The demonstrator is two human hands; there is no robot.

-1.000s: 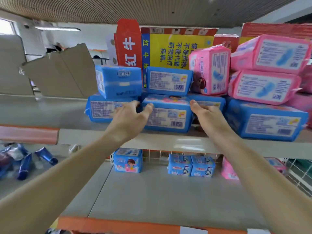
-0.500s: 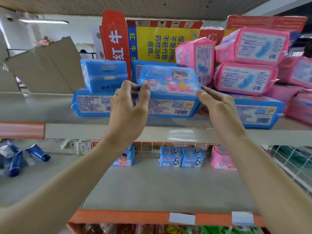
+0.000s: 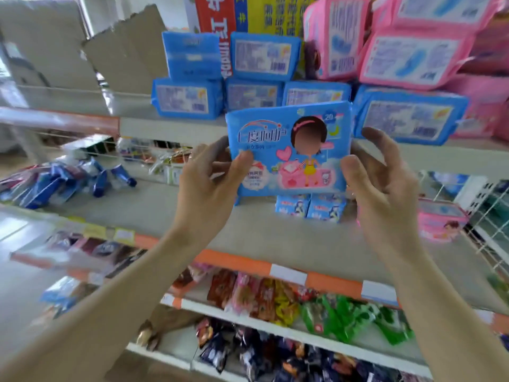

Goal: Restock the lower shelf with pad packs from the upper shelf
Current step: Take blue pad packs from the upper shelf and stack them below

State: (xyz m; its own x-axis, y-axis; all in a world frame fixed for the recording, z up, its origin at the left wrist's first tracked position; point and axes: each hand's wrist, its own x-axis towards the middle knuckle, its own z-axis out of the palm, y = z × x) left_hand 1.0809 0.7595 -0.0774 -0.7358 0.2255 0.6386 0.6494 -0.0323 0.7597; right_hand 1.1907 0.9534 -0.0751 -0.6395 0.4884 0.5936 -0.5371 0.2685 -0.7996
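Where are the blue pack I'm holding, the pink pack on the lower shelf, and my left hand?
blue pack (image 3: pixel 289 150), head view, printed front.
pink pack (image 3: pixel 440 221), head view, front face.
left hand (image 3: pixel 206 188), head view, back of hand.

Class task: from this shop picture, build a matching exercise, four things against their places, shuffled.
1. blue pack marked 20
2. pink packs
3. two small blue packs
4. green bags

A. upper shelf, right
B. between left hand and right hand
C. below the lower shelf
D. back of the lower shelf

Pairs: 1-B, 2-A, 3-D, 4-C.
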